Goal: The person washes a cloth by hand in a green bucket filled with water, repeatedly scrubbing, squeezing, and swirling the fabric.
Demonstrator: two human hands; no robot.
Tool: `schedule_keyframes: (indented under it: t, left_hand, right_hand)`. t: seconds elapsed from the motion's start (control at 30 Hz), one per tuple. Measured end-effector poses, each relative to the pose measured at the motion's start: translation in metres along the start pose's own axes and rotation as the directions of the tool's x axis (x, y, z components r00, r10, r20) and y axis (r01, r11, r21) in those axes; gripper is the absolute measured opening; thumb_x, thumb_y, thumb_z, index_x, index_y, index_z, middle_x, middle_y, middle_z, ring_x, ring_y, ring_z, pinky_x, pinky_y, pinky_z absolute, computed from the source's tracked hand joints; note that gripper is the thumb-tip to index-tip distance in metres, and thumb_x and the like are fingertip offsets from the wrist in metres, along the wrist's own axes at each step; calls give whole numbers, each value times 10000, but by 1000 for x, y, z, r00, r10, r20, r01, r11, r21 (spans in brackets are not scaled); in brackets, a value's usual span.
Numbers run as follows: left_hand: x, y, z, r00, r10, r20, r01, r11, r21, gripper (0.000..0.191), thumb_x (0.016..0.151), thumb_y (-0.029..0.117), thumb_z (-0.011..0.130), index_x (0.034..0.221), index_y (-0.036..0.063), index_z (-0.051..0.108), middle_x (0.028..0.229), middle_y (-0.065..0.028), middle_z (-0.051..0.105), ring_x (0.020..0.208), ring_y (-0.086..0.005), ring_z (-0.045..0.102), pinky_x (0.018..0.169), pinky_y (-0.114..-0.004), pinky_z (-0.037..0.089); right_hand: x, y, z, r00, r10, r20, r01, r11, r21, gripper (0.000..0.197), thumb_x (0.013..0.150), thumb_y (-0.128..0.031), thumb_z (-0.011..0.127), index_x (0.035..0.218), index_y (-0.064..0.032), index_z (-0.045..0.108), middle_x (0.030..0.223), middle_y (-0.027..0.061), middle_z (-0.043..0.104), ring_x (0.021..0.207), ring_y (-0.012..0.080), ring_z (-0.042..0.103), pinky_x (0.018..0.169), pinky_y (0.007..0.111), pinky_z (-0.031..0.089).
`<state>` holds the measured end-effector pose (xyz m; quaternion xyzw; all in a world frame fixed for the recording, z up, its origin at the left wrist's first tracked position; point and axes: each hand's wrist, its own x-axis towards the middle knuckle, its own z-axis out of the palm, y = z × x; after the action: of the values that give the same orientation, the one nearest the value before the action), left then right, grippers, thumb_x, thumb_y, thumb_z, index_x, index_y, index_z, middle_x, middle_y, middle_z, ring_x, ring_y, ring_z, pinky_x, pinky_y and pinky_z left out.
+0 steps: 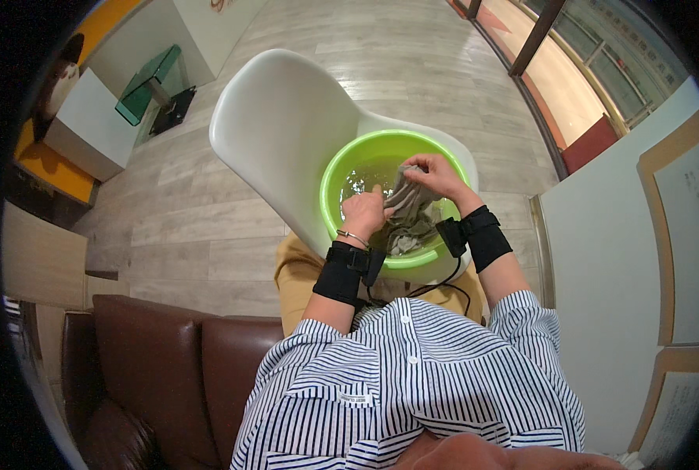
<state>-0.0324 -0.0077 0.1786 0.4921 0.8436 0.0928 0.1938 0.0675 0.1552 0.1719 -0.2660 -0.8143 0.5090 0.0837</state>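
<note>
A bright green plastic basin (329, 176) holding water rests on the seat of a white moulded chair (285, 111). Grey wet cloth (411, 214) lies partly in the water and is lifted in folds at its upper end. My right hand (435, 175) pinches that raised end between thumb and fingers near the basin's right side. On the left of the cloth, my left hand (366, 208) grips a fold at its edge, thumb side towards the cloth. Black straps with small cabled devices wrap both wrists, and a thin bracelet is on the left one.
A brown leather sofa (149, 364) is at the lower left. To the right runs a white wall (596, 235) with framed written sheets. A glass-topped stand (149, 85) and a white box-like cabinet (94, 126) are at the upper left. Black cables hang below the basin, across my lap.
</note>
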Motion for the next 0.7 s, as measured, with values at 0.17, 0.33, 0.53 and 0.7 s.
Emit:
schedule_keyframes:
  t: [0.17, 0.33, 0.53, 0.7]
  left_hand:
    - [11, -4, 16, 916, 191, -352, -307, 899, -311, 356, 716, 228, 617, 1000, 36, 523, 863, -151, 593, 816, -273, 575, 712, -354, 447]
    - [23, -19, 29, 974, 94, -205, -225, 338, -914, 314, 669, 137, 644, 910, -39, 549, 779, -39, 554, 740, -115, 512, 673, -248, 421]
    - [23, -45, 25, 949, -39, -313, -279, 359, -891, 229, 667, 144, 617, 799, -33, 555, 700, -40, 540, 650, -105, 487, 587, -245, 403]
    - [31, -41, 24, 908, -37, -417, -362, 431, -826, 232, 664, 165, 630, 767, -26, 548, 653, -43, 548, 616, -101, 498, 570, -247, 408]
  right_hand:
    - [-1, -6, -2, 978, -75, 196, 52, 991, 120, 287, 735, -153, 623, 976, -3, 583, 830, 32, 600, 740, 80, 518, 683, 237, 428]
    - [-19, -33, -13, 941, -212, 263, 211, 977, 30, 323, 724, -141, 631, 1012, -5, 577, 868, 38, 602, 784, 93, 516, 707, 249, 427]
    - [-29, -13, -12, 990, 1, 144, 51, 932, -358, 327, 670, -252, 677, 788, 39, 589, 602, 54, 524, 565, 117, 444, 541, 291, 379]
    - [-14, 57, -18, 999, 41, 0, -38, 917, -396, 306, 694, -256, 660, 809, 17, 585, 625, 33, 525, 565, 100, 439, 532, 285, 376]
